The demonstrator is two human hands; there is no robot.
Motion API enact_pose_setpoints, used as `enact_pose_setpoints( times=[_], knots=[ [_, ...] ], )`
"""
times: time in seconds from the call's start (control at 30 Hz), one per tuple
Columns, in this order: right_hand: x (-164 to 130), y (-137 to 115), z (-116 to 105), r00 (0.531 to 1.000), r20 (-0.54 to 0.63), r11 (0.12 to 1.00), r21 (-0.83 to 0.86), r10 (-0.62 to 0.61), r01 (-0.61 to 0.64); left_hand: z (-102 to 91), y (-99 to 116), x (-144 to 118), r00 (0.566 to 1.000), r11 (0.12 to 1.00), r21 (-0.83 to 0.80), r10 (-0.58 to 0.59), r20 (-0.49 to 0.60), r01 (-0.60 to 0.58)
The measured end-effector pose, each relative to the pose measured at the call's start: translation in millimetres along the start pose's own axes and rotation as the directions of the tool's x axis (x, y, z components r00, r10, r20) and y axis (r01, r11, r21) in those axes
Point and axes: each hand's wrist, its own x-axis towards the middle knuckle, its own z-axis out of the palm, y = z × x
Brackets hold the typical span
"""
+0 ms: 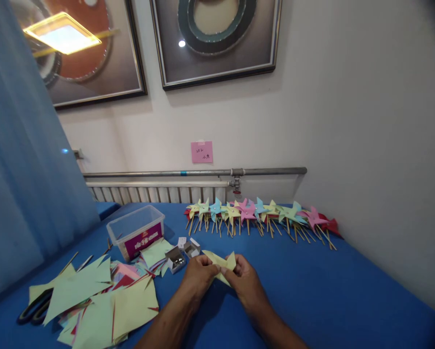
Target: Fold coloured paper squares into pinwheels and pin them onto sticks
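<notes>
**Two hands folding one yellow sheet**

Two things sit at the far left of the blue table [312, 300]: a pair of scissors [35, 308] half buried under a loose heap of cut paper squares [101, 300], mostly pale green and yellow with red and pink edges showing. Just behind the heap I see a clear plastic tub [136, 230] with a magenta label, and near it two small open boxes [183, 254]; what lies inside them looks like small metal pieces, though I cannot be sure at this size.

Moving right, my left hand [199, 276] is closed in a pinch on the left edge of a yellow paper piece [221, 264], which is held just above the table near its front middle. My right hand [245, 281] pinches the same piece from the right, fingers curled over it.

Further back and to the right, a row of finished pinwheels [261, 215] on wooden sticks lies along the wall side.
</notes>
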Motion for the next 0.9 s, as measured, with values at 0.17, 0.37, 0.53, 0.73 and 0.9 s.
enact_pose_setpoints(
  times=[0.17, 0.37, 0.53, 0.73, 0.9],
  knots=[
    [-0.4, -2.4, 0.0, 1.000, -0.024, 1.000, 0.023, -0.001, 0.002, 1.3, 0.1, -2.6, 0.999, 1.000, -0.017, -0.017, 0.051, 0.017],
    [-0.6, -5.5, 1.1, 0.997, 0.002, 0.985, 0.153, 0.083, -0.082, 1.7, -1.3, -0.2, 0.999, 0.998, -0.052, 0.031, 0.016, -0.030],
    [-5.6, -4.9, 0.9, 0.991, 0.049, 0.973, 0.189, 0.123, -0.131, 0.4, -1.8, 1.8, 0.997, 0.998, 0.000, 0.069, -0.037, -0.069],
    [-3.5, 0.2, -1.9, 0.991, 0.034, 0.978, 0.161, 0.127, -0.131, 0.2, 1.2, -1.0, 1.000, 0.998, -0.057, 0.005, 0.009, -0.005],
    [1.4, 5.7, -2.4, 0.992, 0.057, 0.979, 0.162, 0.115, -0.123, 0.0, 0.1, -0.6, 1.000, 0.999, -0.030, 0.013, -0.024, -0.014]
  ],
)
